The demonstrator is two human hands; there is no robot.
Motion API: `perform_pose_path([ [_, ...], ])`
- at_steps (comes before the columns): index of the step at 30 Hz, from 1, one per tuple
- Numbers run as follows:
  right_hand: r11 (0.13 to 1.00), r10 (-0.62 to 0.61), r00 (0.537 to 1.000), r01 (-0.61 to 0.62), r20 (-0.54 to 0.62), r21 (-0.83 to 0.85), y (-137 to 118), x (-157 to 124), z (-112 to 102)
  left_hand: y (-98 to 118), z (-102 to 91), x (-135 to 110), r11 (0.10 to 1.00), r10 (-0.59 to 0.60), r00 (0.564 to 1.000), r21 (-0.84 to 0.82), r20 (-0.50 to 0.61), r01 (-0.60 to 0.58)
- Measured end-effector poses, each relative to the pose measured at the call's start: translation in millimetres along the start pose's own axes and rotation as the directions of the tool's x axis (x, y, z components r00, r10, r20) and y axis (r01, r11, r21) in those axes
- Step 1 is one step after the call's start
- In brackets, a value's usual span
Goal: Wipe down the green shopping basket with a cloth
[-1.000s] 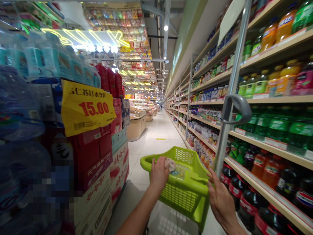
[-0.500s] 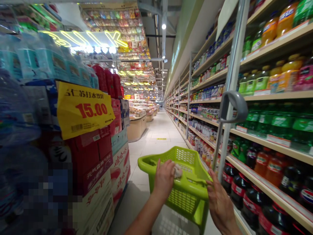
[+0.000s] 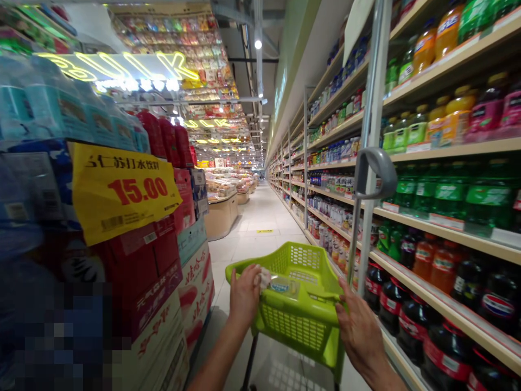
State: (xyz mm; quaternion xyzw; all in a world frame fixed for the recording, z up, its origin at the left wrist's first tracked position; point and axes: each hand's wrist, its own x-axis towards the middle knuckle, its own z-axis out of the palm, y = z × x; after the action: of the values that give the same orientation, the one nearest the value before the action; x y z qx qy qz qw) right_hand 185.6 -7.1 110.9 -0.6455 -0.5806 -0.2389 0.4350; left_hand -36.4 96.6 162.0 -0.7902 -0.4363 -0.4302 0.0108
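A green plastic shopping cart [image 3: 299, 320] with perforated basket walls stands in front of me. My left hand [image 3: 245, 296] is at the left end of its handle side, fingers curled round a crumpled whitish tissue [image 3: 264, 277]. Just right of the tissue, a clear plastic piece with a blue and yellow label [image 3: 283, 285] lies along the cart's near rim. My right hand [image 3: 359, 325] grips the right end of that rim, with the thumb below and the fingers above. The inside of the basket shows only in part.
Shelves of drink bottles [image 3: 450, 198] line the right side, with a metal post and grey loop handle [image 3: 374, 172] nearby. Stacked drink cartons [image 3: 163, 255] with a yellow price sign [image 3: 124, 190] stand close on the left. A tiled aisle [image 3: 260, 212] runs ahead past bulk bins [image 3: 220, 214].
My left hand with the tissue has slid left along the cart's rim, uncovering the label. The right hand stays at the right end. The view has shifted slightly forward and right.
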Motion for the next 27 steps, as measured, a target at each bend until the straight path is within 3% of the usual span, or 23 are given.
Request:
perform_pose_path([
  [2,1.0,-0.015,1.0,0.014,-0.011,-0.012,-3.4,0.3,0.8,10.0,5.9,0.3,1.0,0.017,1.0,-0.011,0.003,-0.017],
  [6,1.0,-0.02,1.0,0.02,0.011,-0.018,-2.3,0.8,4.1,75.3,33.0,-11.8,0.961,0.263,0.959,-0.113,0.103,-0.252],
  [8,1.0,-0.006,1.0,0.006,0.015,-0.025,0.4,1.6,4.7,90.2,39.1,-15.8,0.93,0.357,0.927,-0.143,0.118,-0.34],
  [11,0.999,0.012,1.0,-0.011,0.016,-0.044,2.2,3.7,3.3,63.3,29.0,-11.6,0.945,0.316,0.944,-0.114,0.095,-0.306],
  [13,0.998,0.01,1.0,-0.009,0.022,-0.056,1.4,5.2,2.5,31.5,16.5,-4.2,0.987,0.159,0.986,-0.048,0.048,-0.156],
  [15,0.997,-0.006,1.0,0.007,0.018,-0.078,0.1,6.0,3.1,13.7,9.0,1.2,1.0,0.014,1.0,0.005,0.002,-0.014],
  [17,0.994,-0.017,1.0,0.018,0.01,-0.104,-0.5,6.2,5.4,21.1,11.7,0.8,1.0,0.021,1.0,0.002,0.02,-0.021],
  [20,0.99,-0.044,0.999,0.044,0.0,-0.137,2.4,6.0,9.8,58.8,27.5,-5.7,0.971,0.236,0.967,-0.076,0.101,-0.229],
  [22,0.985,-0.071,0.997,0.071,0.006,-0.158,6.9,6.0,10.8,72.0,32.5,-6.9,0.944,0.325,0.939,-0.102,0.114,-0.314],
  [24,0.982,-0.081,0.997,0.083,0.021,-0.172,11.7,6.8,9.0,61.5,26.6,-2.8,0.955,0.294,0.949,-0.082,0.11,-0.286],
  [27,0.982,-0.057,0.997,0.065,0.048,-0.178,13.8,11.6,3.3,21.9,8.5,7.6,0.997,0.07,0.996,0.003,0.058,-0.071],
])
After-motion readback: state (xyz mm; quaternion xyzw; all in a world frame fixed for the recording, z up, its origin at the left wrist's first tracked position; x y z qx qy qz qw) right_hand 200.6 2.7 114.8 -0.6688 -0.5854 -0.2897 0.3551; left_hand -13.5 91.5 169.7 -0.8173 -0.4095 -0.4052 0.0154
